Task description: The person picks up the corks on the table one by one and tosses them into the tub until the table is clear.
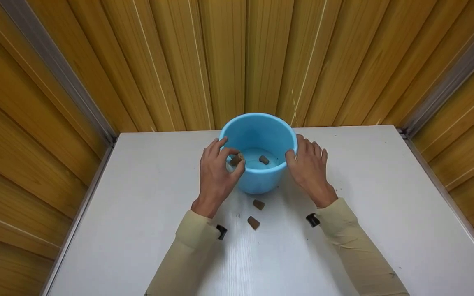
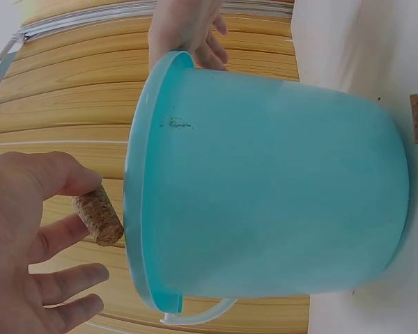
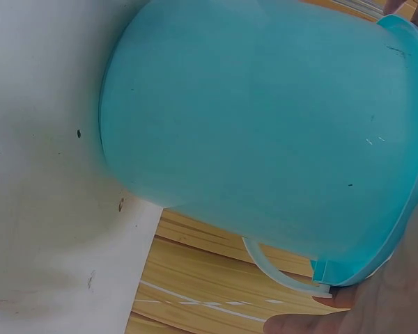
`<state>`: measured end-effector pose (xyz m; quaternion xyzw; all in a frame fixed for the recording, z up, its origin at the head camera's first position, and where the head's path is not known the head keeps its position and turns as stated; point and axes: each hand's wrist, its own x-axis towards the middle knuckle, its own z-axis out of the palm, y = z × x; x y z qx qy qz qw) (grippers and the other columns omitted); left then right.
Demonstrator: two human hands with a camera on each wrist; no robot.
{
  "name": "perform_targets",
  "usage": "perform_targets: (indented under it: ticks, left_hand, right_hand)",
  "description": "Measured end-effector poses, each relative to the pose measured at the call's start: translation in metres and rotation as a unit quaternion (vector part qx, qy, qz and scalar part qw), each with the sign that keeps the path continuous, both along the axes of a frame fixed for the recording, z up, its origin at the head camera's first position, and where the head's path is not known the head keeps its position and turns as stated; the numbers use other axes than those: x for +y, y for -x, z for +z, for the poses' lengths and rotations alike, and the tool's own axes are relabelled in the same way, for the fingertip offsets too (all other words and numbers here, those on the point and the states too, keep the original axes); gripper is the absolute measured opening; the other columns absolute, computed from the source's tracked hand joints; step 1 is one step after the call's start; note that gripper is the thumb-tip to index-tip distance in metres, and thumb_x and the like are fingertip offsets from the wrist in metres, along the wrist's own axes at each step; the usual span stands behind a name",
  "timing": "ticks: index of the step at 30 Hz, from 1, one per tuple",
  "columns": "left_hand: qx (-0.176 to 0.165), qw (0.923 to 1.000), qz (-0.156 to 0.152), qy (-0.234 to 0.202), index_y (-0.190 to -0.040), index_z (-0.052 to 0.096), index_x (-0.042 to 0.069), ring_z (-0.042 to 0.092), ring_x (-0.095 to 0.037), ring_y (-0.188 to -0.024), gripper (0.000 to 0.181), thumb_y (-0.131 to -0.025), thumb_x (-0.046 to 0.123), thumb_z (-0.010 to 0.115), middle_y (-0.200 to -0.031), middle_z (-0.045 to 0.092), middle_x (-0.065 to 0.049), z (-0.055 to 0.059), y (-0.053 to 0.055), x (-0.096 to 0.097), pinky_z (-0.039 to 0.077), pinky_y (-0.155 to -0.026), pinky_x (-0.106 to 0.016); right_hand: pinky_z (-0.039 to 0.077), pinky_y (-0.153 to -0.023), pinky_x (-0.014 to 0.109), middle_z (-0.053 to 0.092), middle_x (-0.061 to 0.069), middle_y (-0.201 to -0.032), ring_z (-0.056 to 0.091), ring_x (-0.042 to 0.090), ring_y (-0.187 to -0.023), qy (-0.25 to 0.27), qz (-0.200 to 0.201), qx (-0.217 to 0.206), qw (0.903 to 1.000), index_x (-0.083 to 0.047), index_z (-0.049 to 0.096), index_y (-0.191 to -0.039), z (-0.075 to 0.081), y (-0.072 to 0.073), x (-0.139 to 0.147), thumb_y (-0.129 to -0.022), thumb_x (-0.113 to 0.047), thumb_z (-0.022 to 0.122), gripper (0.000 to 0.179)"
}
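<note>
Between thumb and forefinger my left hand point(image 1: 215, 170) pinches a cork point(image 2: 99, 217), right at the near-left rim of a light blue bucket point(image 1: 257, 181). Its other fingers spread loosely. My right hand point(image 1: 309, 168) grips the bucket's right rim, thumb at the near side and fingers over the outside. Inside, on the bucket's floor, lies another cork point(image 1: 264, 159). The bucket stands upright on the white table, and a pale handle point(image 2: 202, 313) hangs at its side in the left wrist view.
Two more corks, one point(image 1: 258, 204) close in front of the bucket and another point(image 1: 253, 223) nearer me, lie on the white table point(image 1: 146, 230). Small dark crumbs dot the tabletop. Wood-patterned panels point(image 1: 224, 61) rise behind the table and on both sides.
</note>
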<state>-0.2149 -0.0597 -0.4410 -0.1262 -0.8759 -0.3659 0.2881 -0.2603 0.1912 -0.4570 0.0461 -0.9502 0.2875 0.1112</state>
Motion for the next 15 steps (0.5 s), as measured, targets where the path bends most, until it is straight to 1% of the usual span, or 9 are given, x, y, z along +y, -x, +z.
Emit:
perform_targets:
  ticks: [5, 11, 15]
  left_hand:
    - [-0.009, 0.9999, 0.001, 0.004, -0.108, 0.075, 0.006, 0.049, -0.042, -0.143, 0.023, -0.091, 0.019, 0.082, -0.144, 0.062, -0.019, 0.0013, 0.0032, 0.0023, 0.037, -0.116, -0.063]
    - [0.006, 0.9999, -0.002, 0.008, -0.106, 0.075, 0.006, 0.051, -0.043, -0.141, 0.020, -0.090, 0.015, 0.082, -0.141, 0.064, -0.020, 0.0000, 0.0074, 0.0039, 0.039, -0.115, -0.063]
    - [0.001, 1.0000, 0.000, 0.008, -0.107, 0.075, 0.007, 0.050, -0.043, -0.142, 0.020, -0.090, 0.015, 0.082, -0.142, 0.064, -0.020, -0.0004, 0.0082, 0.0050, 0.039, -0.114, -0.063]
  right_hand:
    - [0.016, -0.112, 0.071, 0.055, 0.027, -0.142, 0.033, 0.053, -0.142, -0.005, 0.000, 0.000, 1.0000, 0.001, 0.039, -0.155, 0.0003, 0.0000, 0.0002, -0.105, -0.033, 0.038, 0.060]
    - [0.016, -0.112, 0.071, 0.054, 0.028, -0.145, 0.032, 0.054, -0.143, 0.001, 0.000, 0.003, 1.0000, 0.002, 0.039, -0.156, 0.0001, -0.0002, 0.0007, -0.105, -0.032, 0.037, 0.062]
    - [0.014, -0.113, 0.073, 0.054, 0.028, -0.145, 0.031, 0.055, -0.143, 0.002, 0.001, 0.003, 1.0000, 0.002, 0.038, -0.157, -0.0002, -0.0001, 0.0009, -0.104, -0.032, 0.037, 0.063]
